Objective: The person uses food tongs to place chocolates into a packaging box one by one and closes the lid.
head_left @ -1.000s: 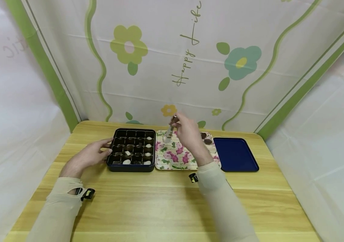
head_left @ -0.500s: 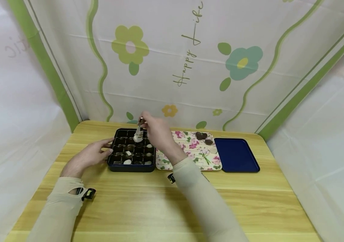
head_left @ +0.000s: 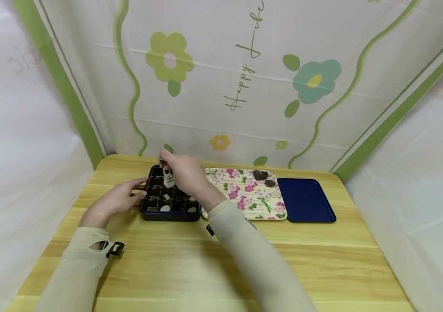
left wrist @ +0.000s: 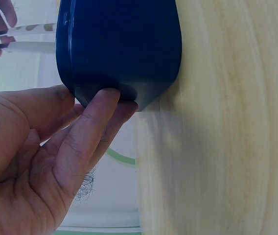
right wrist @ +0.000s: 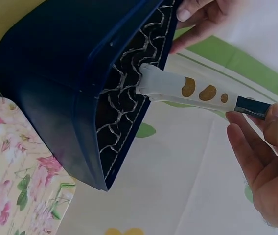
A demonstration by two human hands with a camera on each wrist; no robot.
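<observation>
The box stands toward the back left of the table, its lid off and its sides dark blue. Behind everything hangs a white curtain printed with flowers and the words "Happy Life". The table is light wood with a visible grain. Just to the right of the box lies a flowered tray, and just beyond that a plain blue tray. Inside, the box is split into rows of small dark compartments.

The right hand reaches over the box, pinching a pair of tongs between thumb and fingers. The left hand rests thumb and fingertips against the box's left side, the fingers a little apart. The tongs are white with brown patches and dark at the held end; their tips are in among the compartments, and whether they grip anything cannot be told. Dark pieces lie near the flowered tray's back right corner. White pieces sit in some front compartments.
</observation>
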